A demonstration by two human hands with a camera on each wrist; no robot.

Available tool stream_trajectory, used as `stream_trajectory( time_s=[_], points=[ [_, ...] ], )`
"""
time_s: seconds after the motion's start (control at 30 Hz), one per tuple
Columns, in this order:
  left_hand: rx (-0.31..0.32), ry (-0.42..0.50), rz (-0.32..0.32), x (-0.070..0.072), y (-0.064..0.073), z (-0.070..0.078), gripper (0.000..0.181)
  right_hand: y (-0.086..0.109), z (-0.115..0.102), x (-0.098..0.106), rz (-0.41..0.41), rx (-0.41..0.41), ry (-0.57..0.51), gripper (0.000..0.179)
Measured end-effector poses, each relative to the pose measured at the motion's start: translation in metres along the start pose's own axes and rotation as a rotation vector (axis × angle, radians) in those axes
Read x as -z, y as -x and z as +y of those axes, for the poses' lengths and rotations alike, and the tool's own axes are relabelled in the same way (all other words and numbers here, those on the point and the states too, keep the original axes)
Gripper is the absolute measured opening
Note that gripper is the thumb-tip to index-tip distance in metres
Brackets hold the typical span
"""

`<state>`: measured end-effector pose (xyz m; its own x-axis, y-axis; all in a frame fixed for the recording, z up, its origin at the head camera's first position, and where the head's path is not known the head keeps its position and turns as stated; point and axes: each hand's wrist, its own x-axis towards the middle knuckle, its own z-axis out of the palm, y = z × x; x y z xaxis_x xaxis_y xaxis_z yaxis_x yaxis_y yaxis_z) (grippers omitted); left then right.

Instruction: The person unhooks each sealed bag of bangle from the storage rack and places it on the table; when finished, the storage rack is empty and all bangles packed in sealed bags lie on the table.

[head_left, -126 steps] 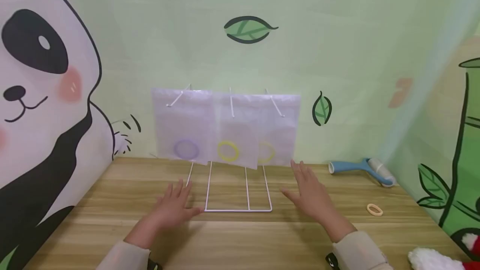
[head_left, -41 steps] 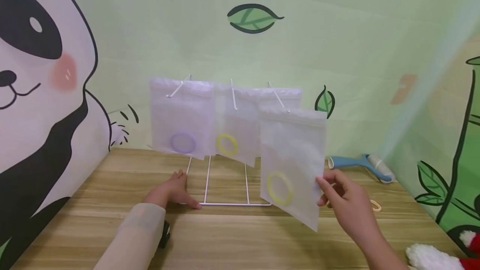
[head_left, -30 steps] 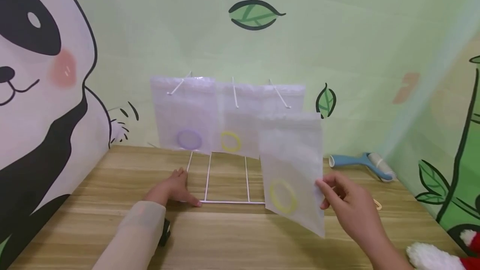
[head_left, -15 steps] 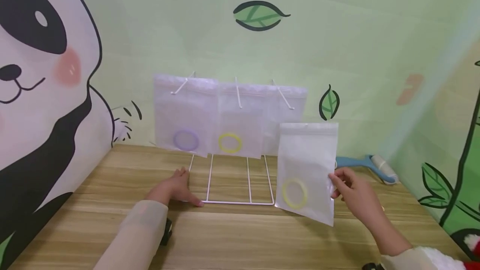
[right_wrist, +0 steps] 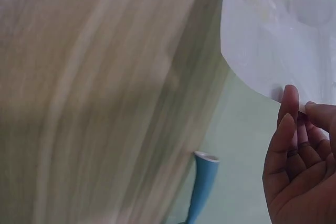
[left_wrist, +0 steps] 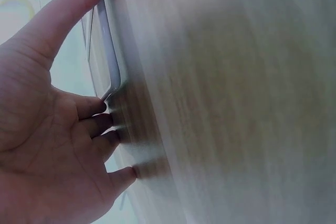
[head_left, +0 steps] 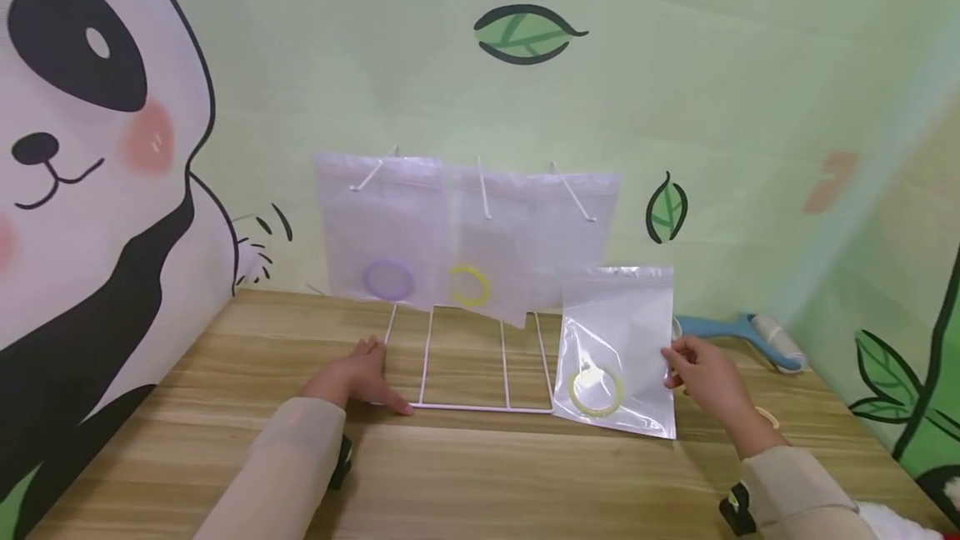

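Bag [head_left: 637, 327] is pinched by the right hand [head_left: 705, 377].

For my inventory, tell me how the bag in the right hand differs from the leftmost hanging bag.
The held bag shows a yellow ring; the leftmost bag, a purple ring. The held bag is pinched at its edge by the right hand; the leftmost bag hangs from a hook. Bright glare marks the held bag; the leftmost bag looks duller. Both are pale, with a ring near the bottom.

A translucent bag [head_left: 641, 327], yellow ring [head_left: 618, 392] showing, is upright near the rack [head_left: 480, 408].
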<state>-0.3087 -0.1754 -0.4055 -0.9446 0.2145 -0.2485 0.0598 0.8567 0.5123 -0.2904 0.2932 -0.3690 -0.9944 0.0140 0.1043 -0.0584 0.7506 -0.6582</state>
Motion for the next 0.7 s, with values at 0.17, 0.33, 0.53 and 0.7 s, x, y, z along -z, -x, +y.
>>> stream_trajectory(
  time_s=[0.17, 0.33, 0.53, 0.7],
  points=[
    [0.017, -0.022, -0.019, 0.003, 0.002, 0.004, 0.12, -0.012, 0.015, -0.008, -0.035, -0.044, 0.02, 0.024],
    [0.021, -0.057, -0.046, 0.004, 0.002, 0.006, 0.115, -0.019, 0.024, -0.014, -0.079, -0.083, 0.044, 0.022],
    [0.016, -0.057, -0.044, 0.005, 0.003, 0.007, 0.114, -0.026, 0.024, -0.018, -0.096, -0.113, 0.08, 0.024],
    [0.028, -0.057, -0.044, 0.006, 0.0, 0.006, 0.117, -0.03, 0.018, -0.017, -0.12, -0.11, 0.177, 0.035]
  ],
)
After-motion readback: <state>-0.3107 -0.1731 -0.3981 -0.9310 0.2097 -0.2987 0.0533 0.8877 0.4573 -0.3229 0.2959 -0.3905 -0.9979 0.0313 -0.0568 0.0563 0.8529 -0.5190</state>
